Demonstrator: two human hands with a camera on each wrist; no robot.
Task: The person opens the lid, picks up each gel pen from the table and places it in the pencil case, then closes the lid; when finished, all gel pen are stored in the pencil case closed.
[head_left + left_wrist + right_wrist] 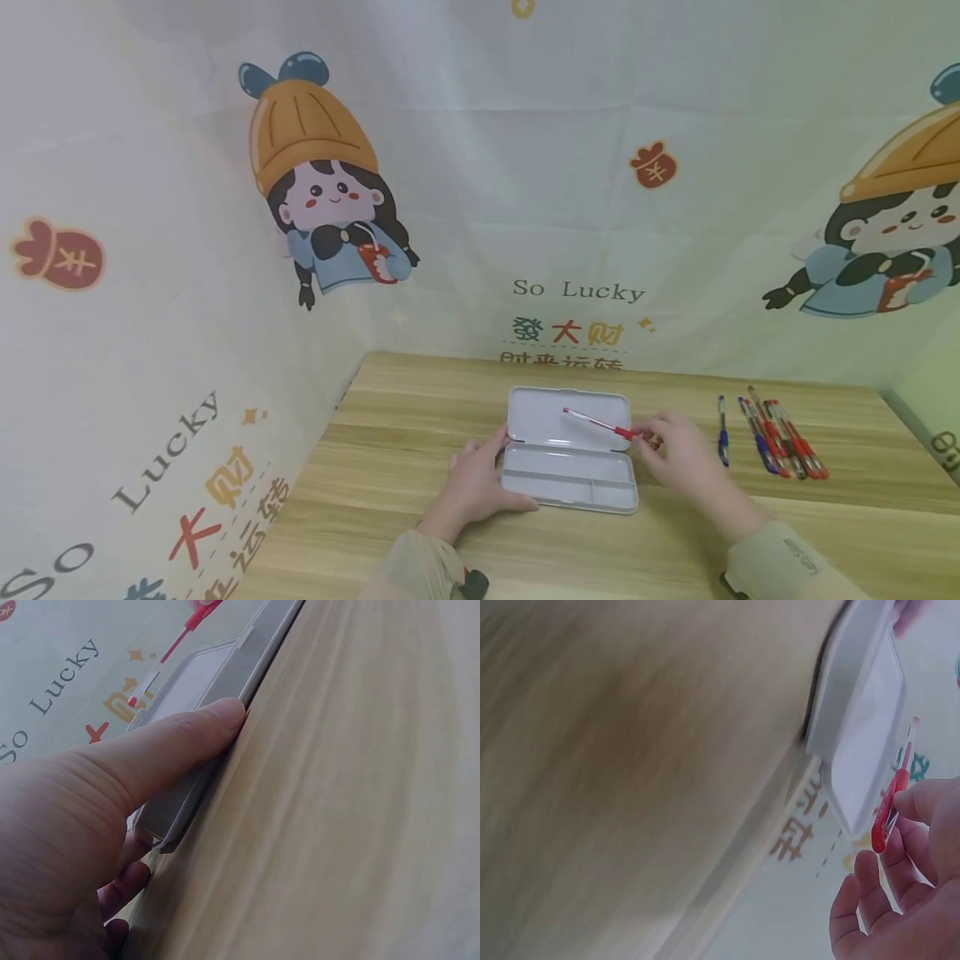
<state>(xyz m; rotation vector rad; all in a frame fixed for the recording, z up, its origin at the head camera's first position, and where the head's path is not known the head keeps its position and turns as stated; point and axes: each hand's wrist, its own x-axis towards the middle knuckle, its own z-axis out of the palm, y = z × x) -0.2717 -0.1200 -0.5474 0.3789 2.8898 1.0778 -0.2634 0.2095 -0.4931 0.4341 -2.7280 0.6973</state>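
A grey-white pencil case (547,492) lies on the table with its lid (551,417) raised at the back. Dividers split its inside into compartments, and no pen lies in them. My left hand (480,483) grips the case's left end, thumb (217,716) along the front edge and the other fingers round the side. Between thumb and fingertips my right hand (678,454) pinches a red pen (900,784) by its red grip end. The pen's clear barrel points left, overlapping the lid in the head view.
To the right lies a bunch of red, blue and dark pens (783,442), with one blue pen (723,433) a little apart on its left. A printed cloth (465,208) hangs behind the wooden table (405,400) and along its left side.
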